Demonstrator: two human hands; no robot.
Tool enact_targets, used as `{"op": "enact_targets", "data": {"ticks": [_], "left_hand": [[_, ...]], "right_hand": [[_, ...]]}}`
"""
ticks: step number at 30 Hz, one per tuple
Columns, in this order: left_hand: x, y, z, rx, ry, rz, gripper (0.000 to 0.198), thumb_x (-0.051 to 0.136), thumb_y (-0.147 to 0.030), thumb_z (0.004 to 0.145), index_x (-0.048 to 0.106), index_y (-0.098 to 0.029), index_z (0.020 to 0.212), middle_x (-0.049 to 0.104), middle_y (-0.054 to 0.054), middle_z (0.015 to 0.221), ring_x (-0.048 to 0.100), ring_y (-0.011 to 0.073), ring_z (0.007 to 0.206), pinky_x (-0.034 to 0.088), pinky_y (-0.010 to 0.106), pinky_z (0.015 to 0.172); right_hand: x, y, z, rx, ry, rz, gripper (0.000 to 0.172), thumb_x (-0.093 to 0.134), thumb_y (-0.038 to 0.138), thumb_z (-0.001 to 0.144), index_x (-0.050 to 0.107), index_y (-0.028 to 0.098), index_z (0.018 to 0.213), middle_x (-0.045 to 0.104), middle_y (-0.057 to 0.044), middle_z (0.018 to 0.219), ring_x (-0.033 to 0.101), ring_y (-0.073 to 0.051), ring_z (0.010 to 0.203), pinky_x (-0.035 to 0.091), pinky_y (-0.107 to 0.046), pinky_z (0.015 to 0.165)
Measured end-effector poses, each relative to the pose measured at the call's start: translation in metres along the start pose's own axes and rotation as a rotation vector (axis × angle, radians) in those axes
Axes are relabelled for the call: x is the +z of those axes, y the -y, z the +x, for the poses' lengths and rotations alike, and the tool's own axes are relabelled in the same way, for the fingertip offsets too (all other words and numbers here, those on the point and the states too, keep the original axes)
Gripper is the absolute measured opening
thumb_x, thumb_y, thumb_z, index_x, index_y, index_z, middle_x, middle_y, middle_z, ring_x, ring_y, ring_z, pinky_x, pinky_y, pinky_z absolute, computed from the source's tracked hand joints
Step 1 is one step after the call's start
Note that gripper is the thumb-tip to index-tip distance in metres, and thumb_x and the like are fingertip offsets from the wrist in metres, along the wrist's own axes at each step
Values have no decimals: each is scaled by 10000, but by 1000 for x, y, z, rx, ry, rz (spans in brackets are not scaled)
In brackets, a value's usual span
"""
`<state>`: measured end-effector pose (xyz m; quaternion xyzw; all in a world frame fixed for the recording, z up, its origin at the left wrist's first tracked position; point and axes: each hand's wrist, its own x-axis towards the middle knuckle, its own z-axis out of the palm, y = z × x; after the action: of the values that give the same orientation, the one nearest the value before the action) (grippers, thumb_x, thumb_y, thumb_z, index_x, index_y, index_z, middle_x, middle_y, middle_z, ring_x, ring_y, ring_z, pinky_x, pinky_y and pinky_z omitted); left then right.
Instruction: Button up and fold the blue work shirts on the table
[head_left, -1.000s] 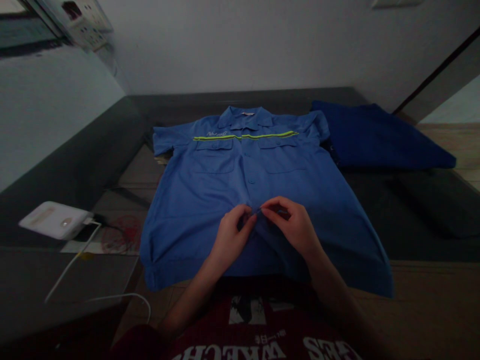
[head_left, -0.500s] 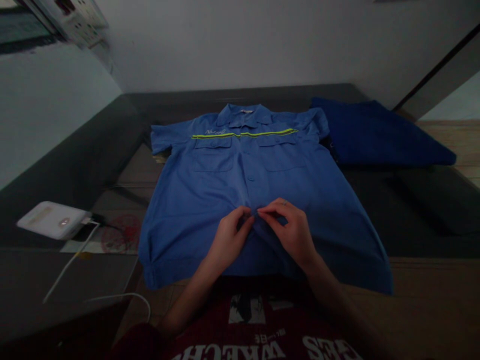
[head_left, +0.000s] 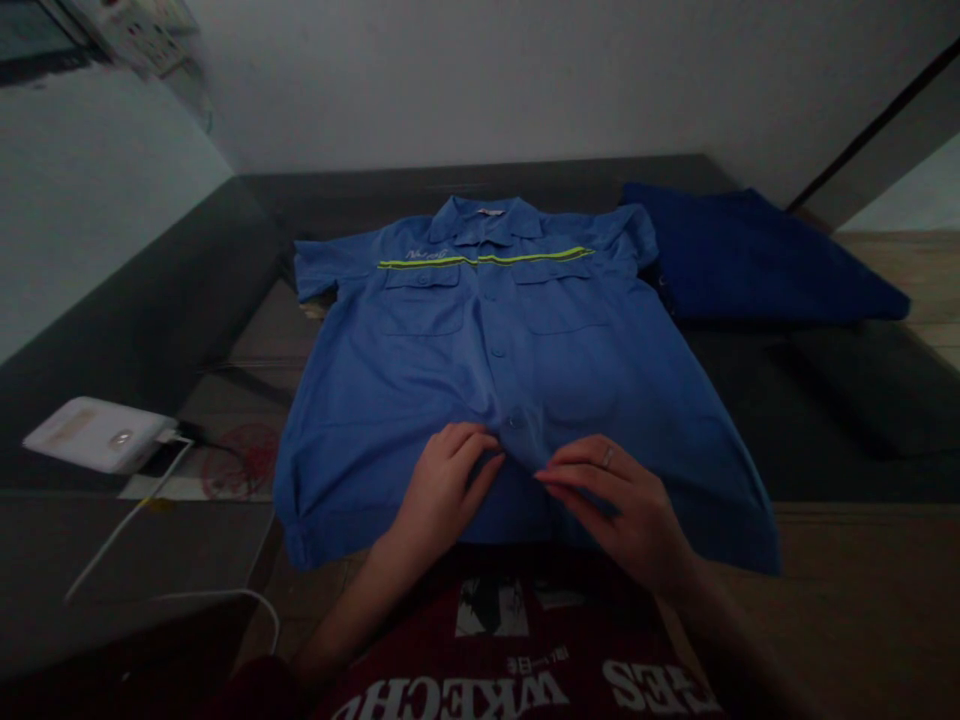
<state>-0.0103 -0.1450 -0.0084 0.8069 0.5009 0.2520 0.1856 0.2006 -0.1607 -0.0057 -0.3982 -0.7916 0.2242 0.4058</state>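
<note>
A blue short-sleeved work shirt (head_left: 420, 390) lies spread front side up on the dark table, its collar at the far side. A yellow-green stripe crosses its chest above two flap pockets. Just below a button (head_left: 513, 422) on the front strip, my left hand (head_left: 448, 482) has its fingers curled on the shirt front, thumb and forefinger close together at the strip's edge. To the right, my right hand (head_left: 622, 500), a ring on one finger, pinches the front edge of the shirt lower down. The cloth between my hands is in shadow.
Folded darker blue cloth (head_left: 765, 260) lies at the right, against the shirt's sleeve. A white device (head_left: 101, 435) with a white cable (head_left: 127, 535) lies at the left. Dark flat item (head_left: 885, 390) rests at the right. A wall (head_left: 480, 90) stands behind the table.
My right hand has moved right and toward me along the shirt's front edge. My left hand has shifted slightly left and nearer. The button between them now shows.
</note>
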Motion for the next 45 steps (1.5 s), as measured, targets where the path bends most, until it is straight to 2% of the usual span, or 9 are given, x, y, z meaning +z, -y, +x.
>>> {"op": "enact_targets", "data": {"ticks": [3,7,16,20,24,27,33,39,45], "left_hand": [[-1,2,-13,51,28,119,238,491,-254,904,562,-183,1120,587,111,1220,523,228,1146,439,419,966],[-1,6,-18,98,121,293,450,508,-341,895,452,-204,1321,430,115,1428,355,258,1340,324,502,1081],[-13,32,11,85,209,326,489,460,-356,920,379,-263,1393,352,89,1482,305,245,1372,292,493,1100],[-19,39,16,142,153,245,426,521,-314,893,481,-235,1310,427,99,1422,382,252,1317,349,466,1069],[-19,22,5,164,65,155,238,490,-210,906,588,-214,1123,573,85,1198,524,213,1112,445,402,949],[-10,2,-4,205,131,67,159,499,-202,904,592,-200,1033,606,63,1060,558,184,974,475,344,844],[8,-13,-1,169,272,144,223,629,-326,824,563,-190,988,603,52,993,544,216,889,446,354,734],[3,-14,1,184,360,179,161,608,-309,841,553,-191,936,592,30,953,524,207,873,410,341,726],[-1,-15,0,182,366,224,97,565,-270,865,546,-178,889,591,28,902,532,199,829,400,341,721]], "right_hand": [[-2,-6,-19,-44,125,-111,242,598,202,853,644,245,1087,668,-52,1083,592,-201,1030,510,-402,884],[-3,-20,-30,-45,277,-267,452,665,277,807,556,262,1246,547,-66,1332,486,-246,1234,419,-511,1011],[-3,-38,-1,35,219,-305,398,545,232,888,534,280,1283,536,-67,1344,490,-237,1242,391,-517,1047],[-2,-33,6,29,120,-326,359,509,169,896,577,238,1241,533,-89,1326,502,-237,1200,436,-466,1012],[2,-24,-1,-26,98,-357,284,508,128,883,664,239,1092,628,-75,1124,548,-232,1056,483,-434,924],[4,-22,-6,-16,190,-361,232,574,199,861,664,219,1074,625,-84,1095,536,-250,1031,490,-445,886],[0,-21,-4,54,292,-361,385,695,249,771,614,186,1142,577,-107,1176,491,-277,1092,472,-476,899],[1,-20,-1,67,288,-381,335,706,262,761,635,196,1081,585,-98,1153,498,-273,1077,469,-473,887],[-1,-22,0,32,289,-370,243,639,205,816,638,194,1059,594,-90,1124,502,-250,1050,472,-435,875]]}}
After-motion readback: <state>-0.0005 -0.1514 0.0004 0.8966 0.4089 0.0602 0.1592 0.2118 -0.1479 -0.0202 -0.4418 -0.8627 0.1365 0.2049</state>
